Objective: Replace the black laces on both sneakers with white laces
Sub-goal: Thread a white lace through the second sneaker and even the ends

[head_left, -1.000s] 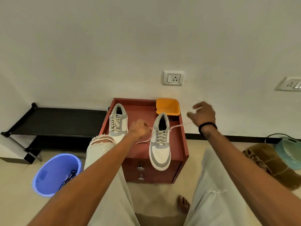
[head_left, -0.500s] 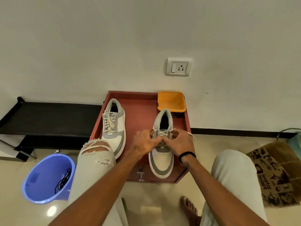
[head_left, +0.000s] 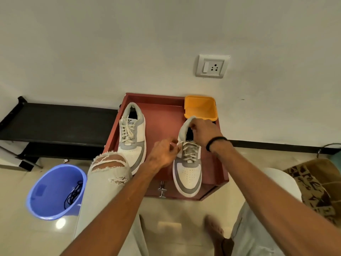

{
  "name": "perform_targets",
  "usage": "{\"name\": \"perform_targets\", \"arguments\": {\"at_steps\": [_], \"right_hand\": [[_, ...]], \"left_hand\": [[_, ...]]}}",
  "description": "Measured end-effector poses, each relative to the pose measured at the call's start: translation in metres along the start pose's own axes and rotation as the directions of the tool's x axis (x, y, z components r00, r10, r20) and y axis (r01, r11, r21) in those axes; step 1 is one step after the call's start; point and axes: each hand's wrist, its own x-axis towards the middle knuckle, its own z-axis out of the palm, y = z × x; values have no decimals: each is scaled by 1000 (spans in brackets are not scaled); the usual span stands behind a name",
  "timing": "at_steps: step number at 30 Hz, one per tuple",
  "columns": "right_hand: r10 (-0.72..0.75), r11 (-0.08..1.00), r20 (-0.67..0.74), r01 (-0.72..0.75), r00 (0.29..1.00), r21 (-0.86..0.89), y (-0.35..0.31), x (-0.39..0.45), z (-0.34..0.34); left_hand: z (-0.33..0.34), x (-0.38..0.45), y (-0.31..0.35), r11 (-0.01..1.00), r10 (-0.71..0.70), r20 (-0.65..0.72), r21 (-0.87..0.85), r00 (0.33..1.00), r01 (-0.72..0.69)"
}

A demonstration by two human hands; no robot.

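Both sneakers on the red cabinet top point(head_left: 162, 115) already carry white laces, and the black laces point(head_left: 73, 194) lie in the blue bucket point(head_left: 46, 204). On the right sneaker point(head_left: 188, 174), your left hand point(head_left: 162, 154) pinches a lace end while your right hand point(head_left: 203, 132) curls round its collar; finishing the ends looks to be all that's left. The left sneaker point(head_left: 132, 137) sits untouched.

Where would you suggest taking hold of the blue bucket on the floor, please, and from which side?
Take the blue bucket by its rim, coming from above. It stands upright with its mouth open to the top, and no handle shows. I would choose the rim's left side, since the black laces lie against the right inner wall and the knee crowds that side.
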Motion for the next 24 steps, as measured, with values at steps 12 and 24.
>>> {"name": "perform_targets", "arguments": {"at_steps": [12,24], "right_hand": [[160,852,631,217,759,-477,-13,64,6],[-19,879,532,-240,846,413,14,4,-31]], "left_hand": [[14,6,-9,991,112,-139,-61,984,-122],[17,-5,-2,993,16,-206,-111,978,-40]]}}
